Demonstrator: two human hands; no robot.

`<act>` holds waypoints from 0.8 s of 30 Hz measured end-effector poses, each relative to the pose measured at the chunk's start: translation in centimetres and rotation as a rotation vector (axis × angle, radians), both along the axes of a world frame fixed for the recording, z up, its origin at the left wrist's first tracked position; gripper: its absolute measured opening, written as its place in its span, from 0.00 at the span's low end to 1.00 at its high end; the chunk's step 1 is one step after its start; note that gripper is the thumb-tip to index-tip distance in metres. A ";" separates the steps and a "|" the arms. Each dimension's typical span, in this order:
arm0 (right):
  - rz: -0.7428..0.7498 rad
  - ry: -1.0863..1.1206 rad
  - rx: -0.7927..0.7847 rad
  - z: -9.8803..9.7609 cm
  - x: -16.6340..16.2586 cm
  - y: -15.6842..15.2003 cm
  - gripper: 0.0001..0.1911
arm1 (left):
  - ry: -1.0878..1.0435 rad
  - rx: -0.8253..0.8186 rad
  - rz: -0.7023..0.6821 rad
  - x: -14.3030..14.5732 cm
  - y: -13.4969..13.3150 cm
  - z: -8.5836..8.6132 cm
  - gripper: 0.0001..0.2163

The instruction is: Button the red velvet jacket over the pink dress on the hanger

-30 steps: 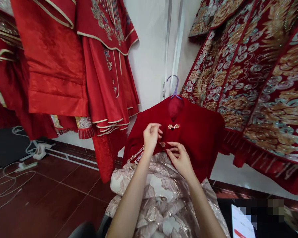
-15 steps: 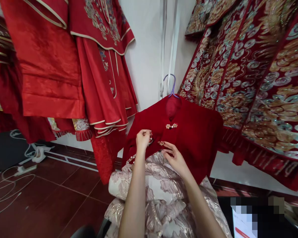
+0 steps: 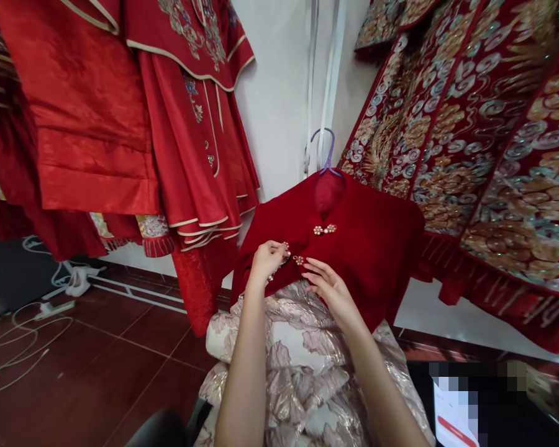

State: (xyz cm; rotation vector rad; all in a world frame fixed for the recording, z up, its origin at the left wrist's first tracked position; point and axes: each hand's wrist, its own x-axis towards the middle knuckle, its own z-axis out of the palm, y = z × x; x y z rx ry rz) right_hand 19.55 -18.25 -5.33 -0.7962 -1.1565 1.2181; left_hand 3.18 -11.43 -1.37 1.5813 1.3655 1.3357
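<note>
A dark red jacket (image 3: 363,248) hangs from a purple hanger (image 3: 330,149), with a beaded flower fastener (image 3: 325,230) joined across its collar. Lower down, my left hand (image 3: 266,261) is closed in a pinch on the jacket's left front edge, at a beaded frog button with a pearl. Just to the right of it, a flower-shaped loop half (image 3: 299,261) lies on the other front. My right hand (image 3: 330,288) has its fingers stretched out and slightly apart, the fingertips beside that loop half. Whether they touch it is hard to see.
Pale floral brocade fabric (image 3: 302,360) is bunched beneath my forearms. Red garments (image 3: 93,124) hang at the left, and a heavily embroidered robe (image 3: 447,136) at the right. A white rack base (image 3: 135,295) and cables (image 3: 23,347) are on the floor. A phone (image 3: 451,410) lies lower right.
My left hand has moved slightly toward the loop half, bringing the pearl button closer to it. My right hand stays beside the loop half. The view has shifted a little.
</note>
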 end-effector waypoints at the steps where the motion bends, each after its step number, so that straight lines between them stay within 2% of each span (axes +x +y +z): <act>1: 0.007 0.012 0.001 0.0 0.0 0.0 0.24 | 0.016 0.013 -0.012 0.1 -0.1 0.1 0.09; 5: 0.031 0.039 0.007 0.1 0.3 -0.3 0.23 | 0.096 0.068 -0.110 0.4 -0.7 0.4 0.08; 10: 0.044 0.039 0.005 0.2 0.6 -0.3 0.22 | 0.208 0.067 -0.066 0.5 -1.1 0.8 0.10; 14: 0.052 0.028 -0.002 0.1 0.6 -0.3 0.21 | 0.320 0.117 -0.149 0.3 -1.3 0.9 0.12; 21: 0.060 0.049 0.005 0.3 0.6 -0.5 0.20 | 0.215 0.062 -0.252 0.4 -1.7 1.3 0.15; 24: 0.060 0.046 0.006 0.3 0.6 -0.5 0.20 | 0.217 0.068 -0.254 0.5 -1.8 1.3 0.15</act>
